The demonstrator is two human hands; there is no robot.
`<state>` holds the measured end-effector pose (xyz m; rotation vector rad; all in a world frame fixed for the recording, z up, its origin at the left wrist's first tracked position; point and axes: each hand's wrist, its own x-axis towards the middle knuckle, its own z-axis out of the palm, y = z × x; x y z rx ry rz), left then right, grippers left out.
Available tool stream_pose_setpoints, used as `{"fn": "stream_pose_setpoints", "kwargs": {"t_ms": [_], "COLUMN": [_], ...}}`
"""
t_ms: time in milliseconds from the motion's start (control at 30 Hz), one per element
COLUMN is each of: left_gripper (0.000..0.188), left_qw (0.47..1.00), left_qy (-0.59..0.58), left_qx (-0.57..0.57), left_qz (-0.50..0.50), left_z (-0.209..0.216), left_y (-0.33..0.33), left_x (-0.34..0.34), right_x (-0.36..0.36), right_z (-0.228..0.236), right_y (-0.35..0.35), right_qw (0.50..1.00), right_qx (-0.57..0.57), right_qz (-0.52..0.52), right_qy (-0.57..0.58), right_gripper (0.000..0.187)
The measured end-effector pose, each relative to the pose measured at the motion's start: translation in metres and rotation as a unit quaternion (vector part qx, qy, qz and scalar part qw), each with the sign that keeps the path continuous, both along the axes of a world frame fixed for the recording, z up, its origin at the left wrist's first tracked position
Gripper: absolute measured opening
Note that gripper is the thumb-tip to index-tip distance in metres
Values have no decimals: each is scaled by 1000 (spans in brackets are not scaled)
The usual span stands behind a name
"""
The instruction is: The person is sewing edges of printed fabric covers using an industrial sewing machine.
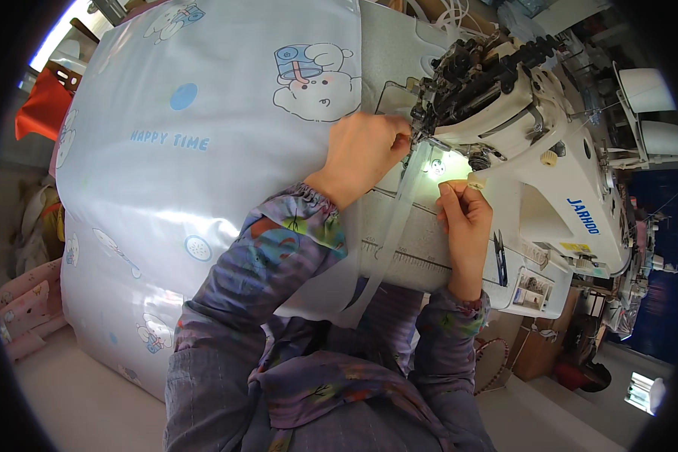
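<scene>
One slip could run your left hand (361,154), grip unclear, into the two-o'clock machine (572,169) or skew the strip (407,200); right hand (467,222) grip unclear.

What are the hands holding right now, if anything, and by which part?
It cannot be told: the left hand curls beside the white arched sewing machine, its fingertips obscured; the right hand has bunched fingers, anything between them indistinct.

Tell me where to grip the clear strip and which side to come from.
Pinch the strip by its two flat faces, just past the front edge of the machine bed, where its underside can probably be reached too. Best come from the right, where the right hand is: the left sleeve and cloth crowd the other side.
</scene>
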<state>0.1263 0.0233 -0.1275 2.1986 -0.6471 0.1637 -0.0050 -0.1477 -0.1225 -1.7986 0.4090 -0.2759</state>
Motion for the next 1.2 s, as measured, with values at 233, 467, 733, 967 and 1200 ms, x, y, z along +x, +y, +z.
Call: {"fn": "stream_pose_setpoints", "kwargs": {"t_ms": [233,467,733,967,1200], "left_gripper": [7,8,4,3,4], "left_qw": [1000,999,999,999,999], "left_qy": [-24,-31,-40,-51,-47], "left_qx": [-11,-3,-9,-6,-20], "left_qz": [16,17,12,14,8], "left_z": [0,-2,-4,-5,-5], "left_y": [-1,-2,-3,-4,-4], "left_x": [0,0,1,1,0], "right_x": [0,-1,-1,-1,-1], "right_z": [-1,-2,-1,0,-1], "right_y": [0,-1,-1,0,-1], "right_qw": [1000,1000,1000,1000,1000], "right_qx": [0,2,12,17,17], "right_qz": [-2,1,0,-2,-2], "right_qy": [4,-2,-2,1,1], "right_gripper": [16,17,17,17,16]}}
